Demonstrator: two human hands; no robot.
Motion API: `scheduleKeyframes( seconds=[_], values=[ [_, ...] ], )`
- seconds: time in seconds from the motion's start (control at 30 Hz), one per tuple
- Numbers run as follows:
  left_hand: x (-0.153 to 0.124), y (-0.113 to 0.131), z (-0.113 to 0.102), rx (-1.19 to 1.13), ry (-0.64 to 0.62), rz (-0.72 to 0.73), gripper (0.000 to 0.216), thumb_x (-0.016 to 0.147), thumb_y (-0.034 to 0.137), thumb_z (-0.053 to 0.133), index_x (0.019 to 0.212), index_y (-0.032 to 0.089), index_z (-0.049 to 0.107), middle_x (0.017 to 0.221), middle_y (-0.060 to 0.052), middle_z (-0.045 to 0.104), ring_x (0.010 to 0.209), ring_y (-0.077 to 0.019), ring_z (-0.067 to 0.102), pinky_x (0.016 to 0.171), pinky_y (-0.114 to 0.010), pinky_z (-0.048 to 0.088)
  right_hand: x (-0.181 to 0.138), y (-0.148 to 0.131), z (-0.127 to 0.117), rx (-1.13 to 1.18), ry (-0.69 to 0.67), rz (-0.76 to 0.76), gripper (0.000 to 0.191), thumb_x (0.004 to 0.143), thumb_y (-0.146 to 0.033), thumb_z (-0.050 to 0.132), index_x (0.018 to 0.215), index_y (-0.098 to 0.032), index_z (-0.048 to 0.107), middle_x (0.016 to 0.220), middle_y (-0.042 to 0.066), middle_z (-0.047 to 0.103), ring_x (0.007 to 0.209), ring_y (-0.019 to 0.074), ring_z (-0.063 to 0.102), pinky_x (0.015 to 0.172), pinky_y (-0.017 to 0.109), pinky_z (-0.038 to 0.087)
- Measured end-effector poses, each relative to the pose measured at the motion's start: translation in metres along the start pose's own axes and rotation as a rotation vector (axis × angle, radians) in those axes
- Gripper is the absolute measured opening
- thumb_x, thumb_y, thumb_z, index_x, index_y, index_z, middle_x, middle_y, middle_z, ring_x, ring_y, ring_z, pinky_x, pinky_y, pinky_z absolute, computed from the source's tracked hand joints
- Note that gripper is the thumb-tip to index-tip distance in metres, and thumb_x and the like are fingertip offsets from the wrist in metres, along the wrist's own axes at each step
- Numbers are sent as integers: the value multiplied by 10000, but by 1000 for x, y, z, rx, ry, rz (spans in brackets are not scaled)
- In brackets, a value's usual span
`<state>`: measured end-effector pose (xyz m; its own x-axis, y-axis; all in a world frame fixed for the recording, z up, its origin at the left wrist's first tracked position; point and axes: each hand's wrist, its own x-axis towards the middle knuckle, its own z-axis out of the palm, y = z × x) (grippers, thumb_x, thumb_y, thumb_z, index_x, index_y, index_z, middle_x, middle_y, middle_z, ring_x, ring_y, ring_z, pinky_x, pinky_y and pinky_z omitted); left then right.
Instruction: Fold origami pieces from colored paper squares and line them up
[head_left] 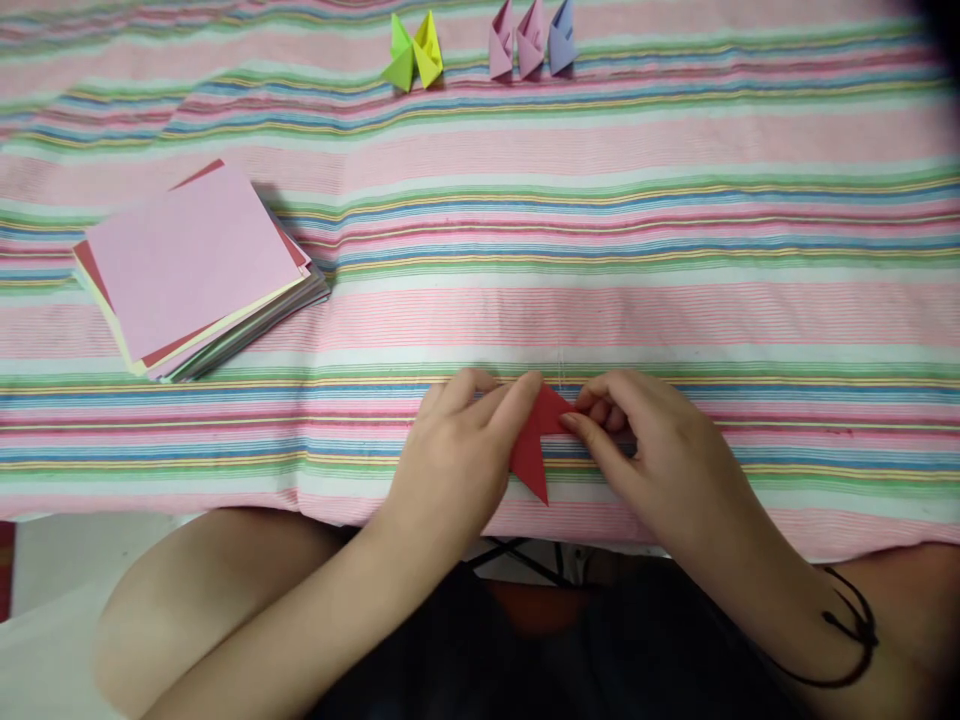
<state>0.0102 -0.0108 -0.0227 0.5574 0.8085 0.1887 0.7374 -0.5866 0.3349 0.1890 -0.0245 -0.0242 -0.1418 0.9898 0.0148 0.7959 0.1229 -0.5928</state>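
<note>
A piece of red folded paper [534,458] lies at the front of the cloth, between my two hands. It has pointed corners, one toward me and one toward the right. My left hand [466,445] covers its left part, with fingers bent over it and pressing on its upper side. The thumb and forefinger of my right hand [649,430] pinch the right-hand tip. How the paper is folded under my left hand is hidden.
A stack of coloured paper sheets [191,260], pink on top, lies at the left. Along the far side stand green [401,55] and yellow folded papers [428,50], pink ones [530,42] and a blue one [561,40]. A striped cloth [637,300] covers the table.
</note>
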Motion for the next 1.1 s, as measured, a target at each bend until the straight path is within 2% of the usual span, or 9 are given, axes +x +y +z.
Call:
scheduleKeyframes(
  seconds=[0.07,0.27,0.47,0.63,0.77,0.93,1.1],
  values=[
    [4,-7,-1,-101,22,-7,288,915,142,496,1180,124,607,971,-51,728,898,-218,546,757,-356,477,0,0,1,-1,10,-3,63,838,-167,590,815,-179,532,726,17,541,700,185,514,631,326,395],
    [8,-10,8,-216,123,-16,202,896,260,572,1035,211,709,1054,-36,719,910,-205,537,782,-376,465,-1,1,3,-19,59,-29,73,833,-180,581,844,-188,510,737,17,524,698,184,513,629,321,402],
    [8,-6,7,-235,70,-113,231,832,289,654,1049,227,706,1068,-33,699,946,-214,532,812,-389,453,-1,-2,4,-44,56,-19,81,837,-172,561,843,-200,486,758,32,541,729,203,524,649,335,404],
    [7,-1,5,-192,55,-140,241,847,321,632,1060,232,701,1088,-39,694,965,-232,526,833,-414,438,-1,-4,4,-60,54,-18,72,836,-163,544,842,-205,486,766,41,546,731,211,517,657,346,406],
    [7,-2,4,-203,34,-148,232,845,310,634,1053,235,704,1090,-31,690,964,-225,525,827,-398,439,0,-3,4,-59,46,-17,92,822,-156,566,841,-198,487,760,38,538,739,216,521,660,349,404],
    [9,-9,1,-256,-20,-123,265,853,193,599,1097,247,688,1102,-11,679,969,-208,535,834,-381,439,0,-1,3,5,35,-5,80,825,-157,563,861,-189,499,751,29,518,727,202,515,648,337,408],
    [8,-8,1,-233,-24,-115,255,878,224,574,1107,253,685,1110,-22,673,973,-210,529,818,-384,438,-1,-3,7,4,67,16,148,801,-245,613,853,-207,480,778,35,521,739,209,521,661,349,411]
  ],
)
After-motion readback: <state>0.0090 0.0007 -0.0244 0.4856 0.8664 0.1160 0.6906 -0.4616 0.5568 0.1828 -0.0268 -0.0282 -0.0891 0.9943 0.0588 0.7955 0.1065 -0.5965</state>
